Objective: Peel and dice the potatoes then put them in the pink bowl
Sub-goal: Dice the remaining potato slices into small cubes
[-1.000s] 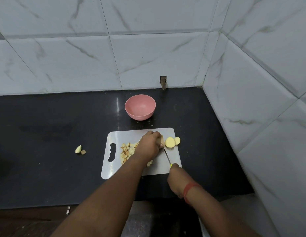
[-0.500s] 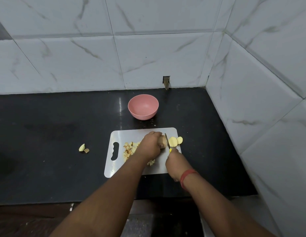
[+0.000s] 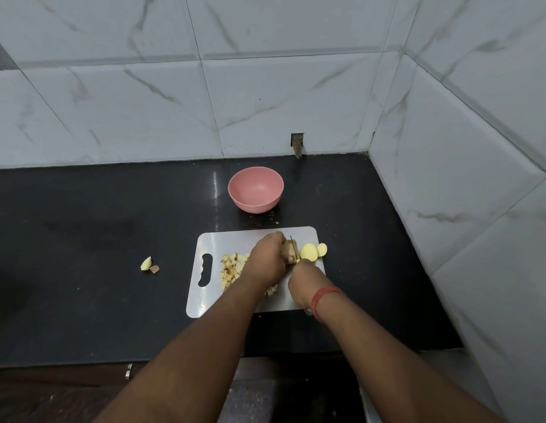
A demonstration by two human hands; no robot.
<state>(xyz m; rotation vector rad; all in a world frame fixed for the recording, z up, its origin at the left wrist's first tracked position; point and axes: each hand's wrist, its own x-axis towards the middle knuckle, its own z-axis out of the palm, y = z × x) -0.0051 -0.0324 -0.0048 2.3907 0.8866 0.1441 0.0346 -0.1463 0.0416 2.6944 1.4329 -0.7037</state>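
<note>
The potato (image 3: 287, 251) lies on the white cutting board (image 3: 253, 271), the left hand (image 3: 267, 259) clenched around it, while the right hand (image 3: 305, 282) grasps a yellow-handled knife (image 3: 295, 250) with its blade upright at the potato's cut end. Two slices (image 3: 313, 251) lie just beside; diced pieces (image 3: 233, 267) sit under the left wrist. The pink bowl (image 3: 256, 189) stands behind on the black tabletop (image 3: 97, 239), below marble-tiled walls (image 3: 265, 87).

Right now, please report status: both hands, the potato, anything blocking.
Left hand holds potato on cutting board. Right hand grips knife, blade at potato. Two slices cut; pink bowl empty. Nothing blocking.
</note>
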